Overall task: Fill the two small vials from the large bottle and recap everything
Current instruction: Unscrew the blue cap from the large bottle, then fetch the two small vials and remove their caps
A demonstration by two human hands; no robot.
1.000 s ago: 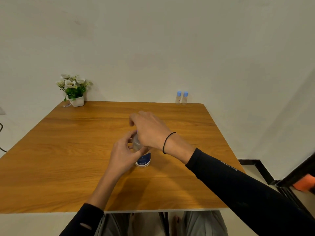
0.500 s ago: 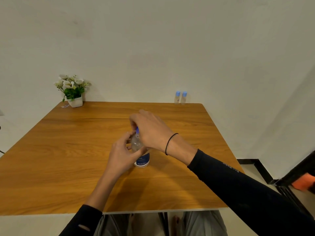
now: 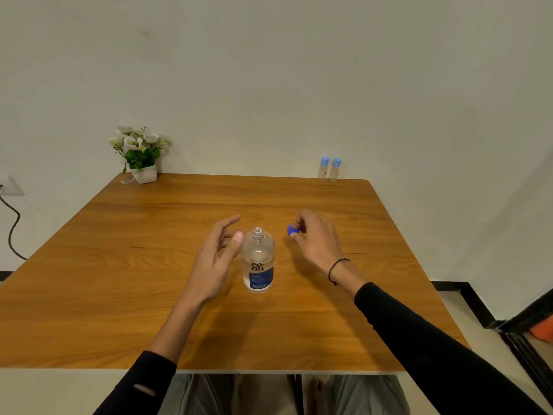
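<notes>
The large clear bottle [image 3: 258, 260] with a blue label stands upright and uncapped in the middle of the wooden table [image 3: 119, 265]. My right hand [image 3: 317, 239] is to the right of it and pinches the bottle's dark blue cap [image 3: 291, 230] in its fingertips. My left hand [image 3: 217, 253] hovers just left of the bottle with its fingers spread, holding nothing. Two small vials [image 3: 329, 169] with light blue caps stand side by side at the table's far right edge, against the wall.
A small white pot of white flowers [image 3: 140, 154] sits at the table's far left corner. A wall socket with a dark cable [image 3: 12, 226] is at the left. My knees show under the near table edge.
My right hand has lifted the blue cap off the bottle and moved right with it. My left hand has let go of the bottle and opened.
</notes>
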